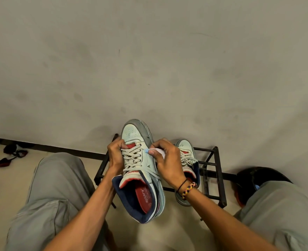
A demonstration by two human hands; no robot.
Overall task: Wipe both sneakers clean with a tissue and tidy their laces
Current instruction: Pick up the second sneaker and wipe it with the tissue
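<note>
A white and grey sneaker (pixel 136 138) with red panels, a navy collar and grey laces is held up in front of me, toe pointing away. My left hand (pixel 116 156) grips its left side by the laces. My right hand (pixel 167 160) pinches a folded white tissue (pixel 157 152) with a blue spot and presses it against the sneaker's right side by the eyelets. The second sneaker (pixel 186 151) stands on a black metal rack (pixel 211 160), partly hidden behind my right hand and wrist.
My knees in grey trousers (pixel 59 187) flank the rack on both sides. A stained pale wall (pixel 149 60) rises right behind the rack. Dark sandals (pixel 13 153) lie on the floor at far left. A black rounded object (pixel 263 176) sits at right behind my knee.
</note>
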